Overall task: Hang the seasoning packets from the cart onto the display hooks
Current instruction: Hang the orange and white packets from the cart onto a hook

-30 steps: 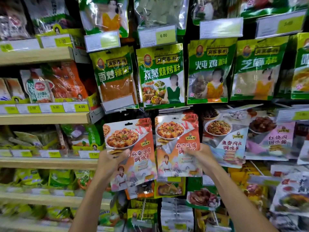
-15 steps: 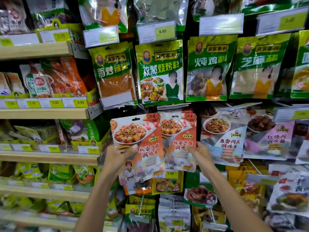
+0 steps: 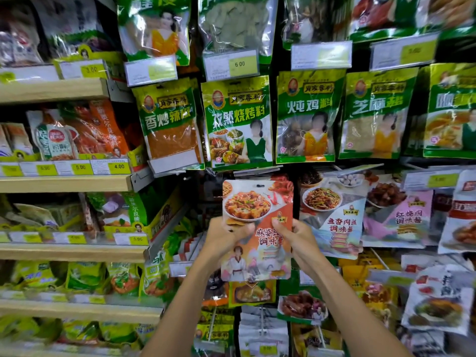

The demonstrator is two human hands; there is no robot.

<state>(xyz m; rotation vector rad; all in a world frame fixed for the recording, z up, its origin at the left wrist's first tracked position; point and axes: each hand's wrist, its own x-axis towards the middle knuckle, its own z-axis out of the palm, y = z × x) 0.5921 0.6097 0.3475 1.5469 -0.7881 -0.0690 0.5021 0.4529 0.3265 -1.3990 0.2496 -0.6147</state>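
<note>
Seasoning packet (image 3: 260,210), the orange one with the tofu dish printed on it, is held upright in front of the hanging display, just below the row of green packets (image 3: 238,122) and just left of the pale noodle-dish packet (image 3: 332,215). The left grip (image 3: 226,235) pinches its left edge with the thumb across the front. The right grip (image 3: 296,238) clasps the right edge the same way, so both are grasping the packet at mid-height. Whether one packet or more is held I cannot tell. The step in hand looks like threading the hang hole (image 3: 258,186) onto a hook. A grey bar (image 3: 257,172) sits just above the packet's top edge, probably the hook's label strip, and the hook tip itself is hidden. To do this well, keep the top edge flat and taut so the hole stays open. Raise the packet until the hole meets the tip, then push it squarely toward the far wall. Tilting could snag the neighbouring packets, so loosen both hands only once it hangs freely.
</note>
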